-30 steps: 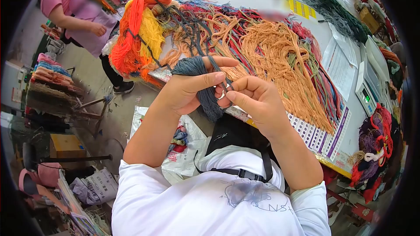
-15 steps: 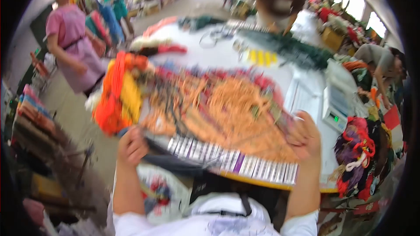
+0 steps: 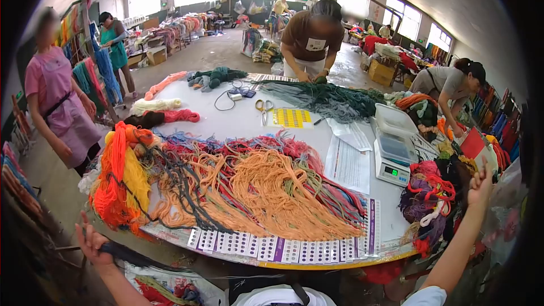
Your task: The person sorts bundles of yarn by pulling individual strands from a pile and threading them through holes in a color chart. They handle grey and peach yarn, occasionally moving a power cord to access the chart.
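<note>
The big white table (image 3: 215, 114) fills the middle, and across its near half, from nine round to five o'clock, sprawls a heap of peach yarn (image 3: 272, 184) over red, blue and olive strands. Up at twelve, a person in brown (image 3: 313, 37) leans over a spread of dark green yarn (image 3: 334, 101); over at nine, a person in pink (image 3: 59, 96) stands beside the table. Bright orange yarn (image 3: 118, 150) piles up at nine o'clock with yellow yarn (image 3: 136, 178) tucked against it, while a mixed tangle (image 3: 430, 195) bulges at the table's edge, four o'clock. Down at seven, dark yarn (image 3: 133, 254) stretches off the left hand (image 3: 93, 243), below the table's near rim — that hand sits at eight, half open, fingers up and slightly apart, the yarn at its thumb side. Out at three to four, the right hand (image 3: 480, 186) is raised, a couple of fingers up, the others bent; whether they pinch a strand, you can't tell. A white scale (image 3: 392, 161) sits at three, a card of dots (image 3: 309, 252) runs along the near rim at six — and just above centre, scissors (image 3: 264, 110) lie beside a yellow sheet (image 3: 291, 118).
</note>
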Tool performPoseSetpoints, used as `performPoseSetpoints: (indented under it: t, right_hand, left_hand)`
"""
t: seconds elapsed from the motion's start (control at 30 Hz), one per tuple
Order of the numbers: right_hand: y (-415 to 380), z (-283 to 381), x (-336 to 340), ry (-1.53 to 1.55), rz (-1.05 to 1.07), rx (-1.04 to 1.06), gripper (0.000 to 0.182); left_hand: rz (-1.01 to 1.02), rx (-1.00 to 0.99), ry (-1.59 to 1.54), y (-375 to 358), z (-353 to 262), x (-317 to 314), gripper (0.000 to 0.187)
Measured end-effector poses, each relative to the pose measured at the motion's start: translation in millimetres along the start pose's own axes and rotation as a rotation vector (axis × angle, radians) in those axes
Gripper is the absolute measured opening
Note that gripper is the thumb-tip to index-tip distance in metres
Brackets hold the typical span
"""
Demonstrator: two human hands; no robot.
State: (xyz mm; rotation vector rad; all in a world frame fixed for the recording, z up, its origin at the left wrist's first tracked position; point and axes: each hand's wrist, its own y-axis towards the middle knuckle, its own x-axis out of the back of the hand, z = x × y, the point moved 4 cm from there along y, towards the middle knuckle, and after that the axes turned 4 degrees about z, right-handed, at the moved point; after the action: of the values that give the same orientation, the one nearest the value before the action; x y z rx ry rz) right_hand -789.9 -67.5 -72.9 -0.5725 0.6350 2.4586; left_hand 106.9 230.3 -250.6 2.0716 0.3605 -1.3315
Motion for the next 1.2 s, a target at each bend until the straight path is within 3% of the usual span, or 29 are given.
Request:
performPoseSetpoints:
  t: [0.1,0.23,0.3,0.4,0.57,0.77,1.03,1.2]
  right_hand:
    - [-67,-43,-83,-0.077,0.187,-0.104,0.030]
    - [-152,-137,-158,-0.204,0.617,-0.237,0.023]
    - [-195,-183,-178,-0.187,0.647,-0.514,0.018]
    - [-250,-241,-190,-0.155,0.691,-0.759,0.017]
    - [-313,-298,-190,-0.325,0.764,-0.743,0.018]
    - [-340,-311,-190,-0.316,0.805,-0.848,0.020]
    - [-364,-319,-205,-0.443,0.886,-0.782,0.015]
    - [-393,-321,-211,-0.469,0.938,-0.852,0.013]
  left_hand:
    - [0.136,0.124,-0.096,0,64,-14,0.051]
    - [0.165,0.257,-0.122,-4,136,-5,0.039]
    - [0.136,0.358,-0.140,-10,163,-1,0.033]
    - [0.013,0.479,-0.111,-19,190,-2,0.029]
    - [-0.182,0.588,0.050,-33,205,15,0.021]
    - [-0.333,0.649,0.198,-51,216,25,0.019]
    - [-0.261,0.762,0.270,-59,257,35,0.021]
    - [-0.157,0.811,0.592,-57,271,27,0.022]
